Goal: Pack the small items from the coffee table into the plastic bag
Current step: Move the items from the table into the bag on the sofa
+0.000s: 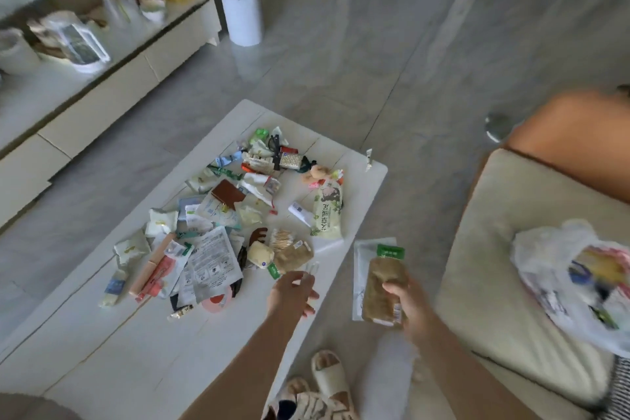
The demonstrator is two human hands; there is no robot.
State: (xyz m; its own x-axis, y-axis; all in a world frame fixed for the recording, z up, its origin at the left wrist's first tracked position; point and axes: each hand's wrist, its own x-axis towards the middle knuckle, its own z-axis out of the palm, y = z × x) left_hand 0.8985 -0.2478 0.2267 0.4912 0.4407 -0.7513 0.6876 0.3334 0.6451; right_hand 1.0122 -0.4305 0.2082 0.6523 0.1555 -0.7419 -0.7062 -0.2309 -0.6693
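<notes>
At centre left of the frame, the heap of small sachets and tubes [218,232] lies on the white coffee table [85,344]. Your left hand [291,293] pinches a small clear item [312,271] that could slip. Your right hand [414,309] grips a brown packet with green label [383,286]. At right, the limp white plastic bag [559,280] on the cushion may collapse shut when you load it.

plastic bag [579,286] blurred, cut by right edge

Glossy grey tile floor [358,61], cream sofa [504,249]
</notes>
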